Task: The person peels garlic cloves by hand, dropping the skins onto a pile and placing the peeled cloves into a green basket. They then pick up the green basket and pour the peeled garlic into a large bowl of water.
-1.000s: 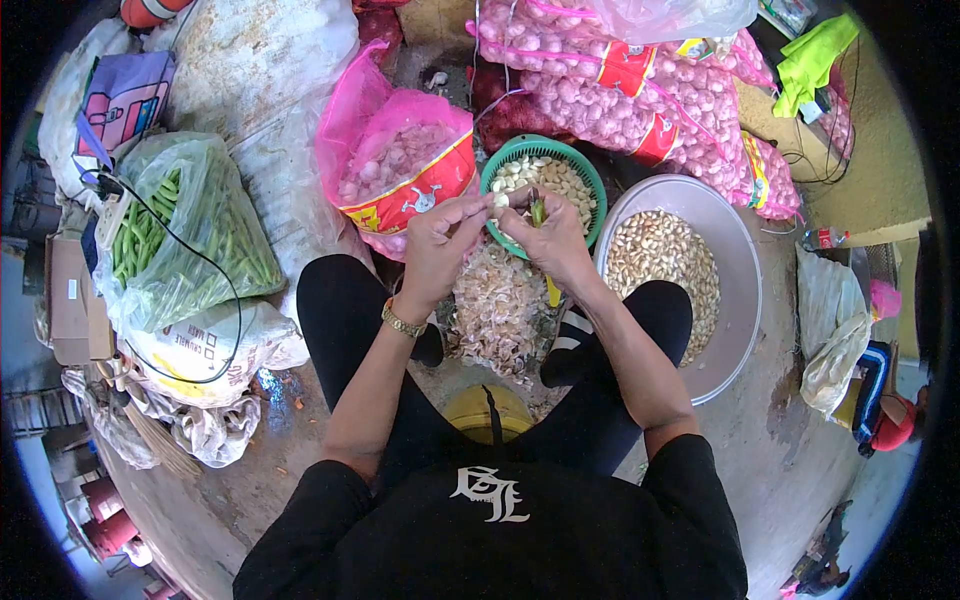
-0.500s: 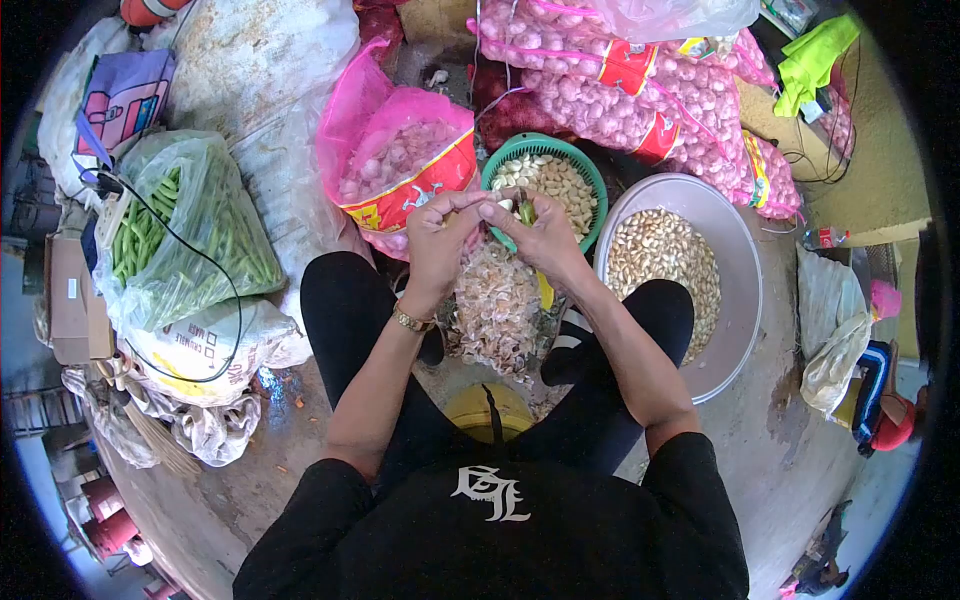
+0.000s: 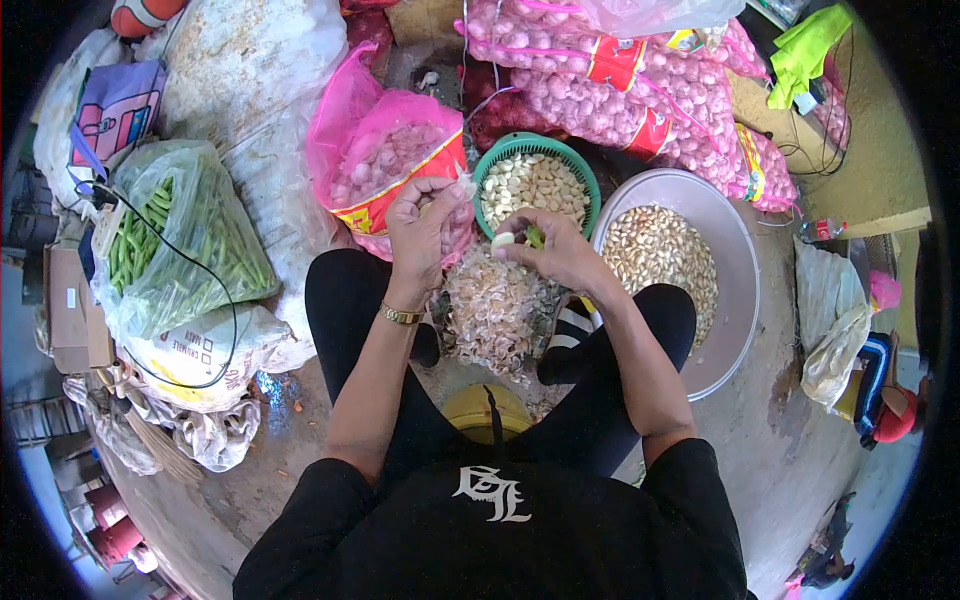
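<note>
My left hand (image 3: 425, 225) pinches a pale piece of garlic skin (image 3: 463, 188) in front of the pink mesh bag of garlic (image 3: 385, 165). Near the front rim of the green basket (image 3: 590, 170), which holds pale peeled cloves, my right hand (image 3: 550, 245) has a white garlic clove (image 3: 503, 239) at its fingertips. Something green, not clear enough to name, also shows in that hand (image 3: 535, 237). Below both hands lies a heap of papery garlic skins (image 3: 495, 310). A wide grey basin (image 3: 735, 330) with unpeeled cloves stands to the right.
Filled mesh garlic bags (image 3: 680, 100) are stacked at the back right. On the left, a plastic bag of green beans (image 3: 235, 245) rests on a white sack (image 3: 215, 350). A yellow bucket (image 3: 485, 410) is between my legs. A person is partly visible at the far right.
My hands have moved apart, the left toward the mesh bag, with skin now at its fingertips. My right hand has come down slightly, with the clove in it.
</note>
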The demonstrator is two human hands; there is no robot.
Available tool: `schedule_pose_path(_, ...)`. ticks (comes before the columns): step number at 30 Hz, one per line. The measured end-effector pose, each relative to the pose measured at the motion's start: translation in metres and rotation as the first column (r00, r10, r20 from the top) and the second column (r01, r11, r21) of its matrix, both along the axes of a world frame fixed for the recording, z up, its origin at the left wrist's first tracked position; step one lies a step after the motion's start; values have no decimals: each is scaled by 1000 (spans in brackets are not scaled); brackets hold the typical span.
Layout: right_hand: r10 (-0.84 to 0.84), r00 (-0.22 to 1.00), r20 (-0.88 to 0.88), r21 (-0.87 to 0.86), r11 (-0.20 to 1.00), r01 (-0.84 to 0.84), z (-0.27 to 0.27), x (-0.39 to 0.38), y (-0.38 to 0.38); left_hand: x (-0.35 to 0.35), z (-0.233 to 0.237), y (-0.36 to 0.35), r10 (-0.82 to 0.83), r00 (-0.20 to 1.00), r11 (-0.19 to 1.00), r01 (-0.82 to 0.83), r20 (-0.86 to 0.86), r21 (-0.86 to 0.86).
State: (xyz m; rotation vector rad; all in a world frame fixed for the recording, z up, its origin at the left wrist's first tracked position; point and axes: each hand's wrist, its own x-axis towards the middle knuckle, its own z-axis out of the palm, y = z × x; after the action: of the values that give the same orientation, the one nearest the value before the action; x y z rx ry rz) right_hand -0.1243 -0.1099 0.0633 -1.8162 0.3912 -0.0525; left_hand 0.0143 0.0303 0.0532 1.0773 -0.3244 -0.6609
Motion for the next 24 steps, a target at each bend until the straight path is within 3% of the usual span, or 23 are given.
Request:
schedule_pose_path(2, -10, 999, -45, 36, 999, 12, -4, -3, 1, 0, -2, -3, 72, 994, 997, -72, 83, 6)
schedule_pose_path(5, 1, 999, -33, -8, 1000, -1, -12, -4, -3, -1, 2, -3, 67, 996, 997, -68, 55, 29)
schedule_pose_path(6, -79, 995, -53, 117, 989, 85, -10, -4, -3, -3, 8, -1, 66, 996, 997, -67, 55, 29)
schedule_pose_path(7, -155, 984, -83, 238, 956, 171, -5, -3, -2, -4, 16, 2, -6, 999, 998, 3, 46, 68)
schedule_pose_path(10, -219, 957, -190, 269, 926, 265, 18, -3, -3, -2, 8, 4, -124, 987, 988, 114, 98, 103)
schedule_pose_path(11, -218, 957, -190, 269, 926, 264, 14, -3, -3, -1, 2, 4, -169, 973, 983, 153, 159, 104)
schedule_pose_path(13, -283, 959, -10, 272, 922, 275, 4, -3, -4, 0, -3, 4, -170, 975, 984, 159, 145, 85)
schedule_pose_path(14, -282, 959, -9, 272, 923, 274, 2, -3, -5, 1, -5, 4, -173, 976, 984, 165, 132, 65)
schedule_pose_path(17, -232, 973, 9, 172, 959, 227, -1, -6, -13, -2, 0, 2, -145, 978, 986, 131, 150, 102)
schedule_pose_path(20, -351, 934, -68, 100, 929, 356, -17, -5, -25, 1, -2, 4, -167, 974, 980, 148, 151, 130)
schedule_pose_path(21, -438, 895, 85, -54, 895, 443, -25, -2, -29, 1, -6, 5, -169, 974, 980, 150, 150, 129)
schedule_pose_path(22, -489, 836, 248, -189, 822, 537, -31, -1, -33, 2, -11, 5, -243, 936, 960, 195, 256, 202)
schedule_pose_path(24, -506, 829, 239, -94, 837, 539, -37, -3, -38, 4, -20, 10, -321, 879, 933, 230, 353, 276)
